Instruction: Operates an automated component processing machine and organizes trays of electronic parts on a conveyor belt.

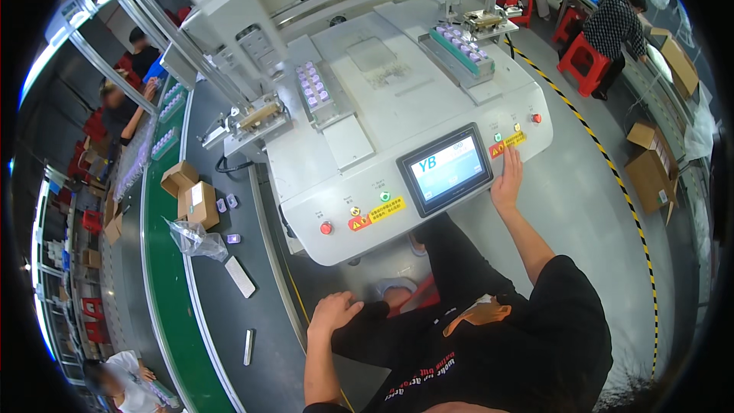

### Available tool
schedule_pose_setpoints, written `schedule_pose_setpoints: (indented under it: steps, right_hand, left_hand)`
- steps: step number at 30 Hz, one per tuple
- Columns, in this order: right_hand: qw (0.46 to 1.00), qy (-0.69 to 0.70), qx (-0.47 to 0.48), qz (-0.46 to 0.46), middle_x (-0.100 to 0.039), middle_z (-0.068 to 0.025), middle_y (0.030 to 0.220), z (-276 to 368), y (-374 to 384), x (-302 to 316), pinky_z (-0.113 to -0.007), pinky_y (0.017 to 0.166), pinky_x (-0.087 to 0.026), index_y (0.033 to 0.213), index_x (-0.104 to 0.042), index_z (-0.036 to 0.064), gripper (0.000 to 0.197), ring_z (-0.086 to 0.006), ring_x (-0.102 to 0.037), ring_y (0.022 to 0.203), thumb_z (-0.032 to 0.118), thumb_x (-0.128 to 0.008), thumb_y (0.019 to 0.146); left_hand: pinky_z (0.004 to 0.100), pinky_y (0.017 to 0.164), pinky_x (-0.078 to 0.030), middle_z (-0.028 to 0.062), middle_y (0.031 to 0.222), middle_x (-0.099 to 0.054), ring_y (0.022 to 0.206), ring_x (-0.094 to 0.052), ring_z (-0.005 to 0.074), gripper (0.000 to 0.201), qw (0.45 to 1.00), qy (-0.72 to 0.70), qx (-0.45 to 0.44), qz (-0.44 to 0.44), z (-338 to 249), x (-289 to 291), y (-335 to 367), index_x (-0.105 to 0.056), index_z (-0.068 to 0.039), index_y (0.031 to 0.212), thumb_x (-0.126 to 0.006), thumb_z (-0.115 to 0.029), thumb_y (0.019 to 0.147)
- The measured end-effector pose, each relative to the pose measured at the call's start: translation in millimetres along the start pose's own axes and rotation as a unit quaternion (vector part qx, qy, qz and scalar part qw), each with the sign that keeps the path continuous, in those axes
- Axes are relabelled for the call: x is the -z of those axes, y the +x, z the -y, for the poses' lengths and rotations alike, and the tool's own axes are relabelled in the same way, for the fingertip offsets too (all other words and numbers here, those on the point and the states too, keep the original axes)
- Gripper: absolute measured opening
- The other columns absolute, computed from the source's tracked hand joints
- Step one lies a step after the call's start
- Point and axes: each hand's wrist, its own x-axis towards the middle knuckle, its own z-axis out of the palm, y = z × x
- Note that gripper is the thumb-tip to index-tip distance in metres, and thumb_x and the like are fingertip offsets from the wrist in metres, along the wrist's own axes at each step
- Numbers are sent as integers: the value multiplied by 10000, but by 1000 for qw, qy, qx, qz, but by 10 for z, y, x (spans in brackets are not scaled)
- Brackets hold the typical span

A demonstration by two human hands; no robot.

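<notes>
My right hand [507,180] lies against the sloped front panel of a white machine [375,218], just right of its touchscreen [447,167]. Its fingers are stretched out, and the tips are by a yellow warning label [514,143], below a green button [498,137]. Over my left knee rests my left hand [335,312], holding nothing, its fingers loosely extended. On the machine bed stand two trays of small purple-and-white pieces, a left tray [313,89] and a green right tray [461,53].
Red stop buttons sit at the panel's left [326,227] and right [536,118] ends. Left of me runs a green conveyor belt [170,291], beside a dark bench with an open carton [189,197], a plastic bag [200,240] and a white bar [240,277]. Other people sit farther off.
</notes>
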Motion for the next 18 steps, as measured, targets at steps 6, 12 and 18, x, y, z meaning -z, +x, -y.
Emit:
schedule_pose_setpoints:
  steps: [6,12,18]
  right_hand:
    - [1000,7,0,-2,-383,-201,1419,-28,18,-8,-482,1113,-211,1378,-373,2,698,-392,-312,1337,-29,-429,683]
    - [1000,7,-4,-17,-391,-198,1416,35,0,-33,-485,1117,-206,1376,-383,4,688,-398,-314,1334,-34,-424,690]
    - [999,7,-17,-30,-400,-199,1409,42,-12,-66,-487,1117,-206,1370,-397,8,665,-396,-321,1330,-38,-408,706]
  left_hand:
    - [414,773,-498,127,849,-668,866,-633,311,400,1000,4,-7,-1,-10,21,0,-655,-63,1019,-600,-414,836]
    - [425,812,-488,111,881,-670,920,-625,306,389,1000,1,18,11,-22,50,-13,-664,-87,1025,-591,-421,841]
    - [423,810,-488,112,877,-670,909,-629,303,392,1000,4,17,11,5,27,0,-663,-87,1024,-593,-426,839]
